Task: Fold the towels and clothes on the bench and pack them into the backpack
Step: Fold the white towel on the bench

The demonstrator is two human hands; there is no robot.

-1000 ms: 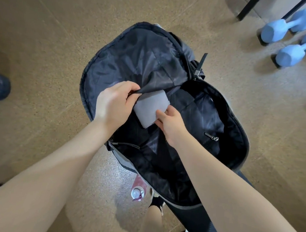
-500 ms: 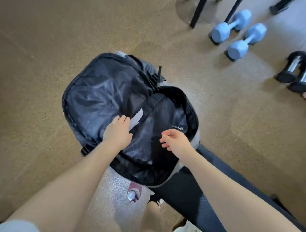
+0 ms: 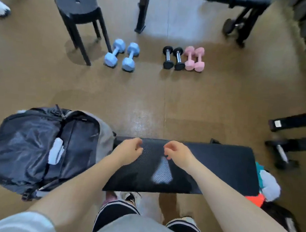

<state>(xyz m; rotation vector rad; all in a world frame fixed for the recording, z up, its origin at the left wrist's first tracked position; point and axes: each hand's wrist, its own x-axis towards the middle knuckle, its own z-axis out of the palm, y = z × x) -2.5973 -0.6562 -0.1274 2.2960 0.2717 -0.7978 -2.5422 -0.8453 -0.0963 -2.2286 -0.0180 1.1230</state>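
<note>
Black bench [image 3: 217, 165] w/ both hands above it — left hand [image 3: 129, 150] & right hand [image 3: 177, 153] loosely curled, holding nothing. Backpack [image 3: 28, 152] lies unzipped at bench's left end — folded pale towel [image 3: 56, 150] inside.

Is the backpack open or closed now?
Open. The backpack lies with its flap spread back, the dark lining shows, and a pale folded cloth sticks out of an inner pocket.

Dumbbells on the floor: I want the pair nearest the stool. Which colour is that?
The light blue pair, lying right beside the black stool; the black pair and pink pair lie farther right.
</note>
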